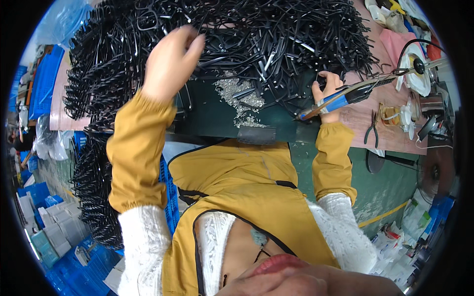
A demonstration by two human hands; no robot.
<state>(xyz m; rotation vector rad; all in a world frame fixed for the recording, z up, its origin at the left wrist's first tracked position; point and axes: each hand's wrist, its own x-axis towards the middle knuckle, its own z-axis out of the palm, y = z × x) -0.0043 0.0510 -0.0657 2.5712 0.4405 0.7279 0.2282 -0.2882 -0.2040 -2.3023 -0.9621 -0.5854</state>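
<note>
My left hand (173, 61) is raised over a large heap of thin, glossy black pieces (276, 37), some of them looped. Its fingers are bent but smeared by motion, so what they hold, if anything, cannot be made out. At the heap's right edge is my right hand (327, 90), fingers curled, close to several black pieces. A blue-and-black pen-shaped power tool (338, 102) on a slanting arm crosses in front of this hand and hides part of it. Between the hands, small silvery metal parts (239, 96) lie scattered on a dark green mat (205, 116).
Black pliers (371, 130) lie on the pinkish tabletop (348, 130) at the right, near a roll of amber tape (390, 116). More looped black pieces (94, 192) hang in a stack at the left. Blue crates (47, 91) stand beyond it; a fan (435, 170) is at the far right.
</note>
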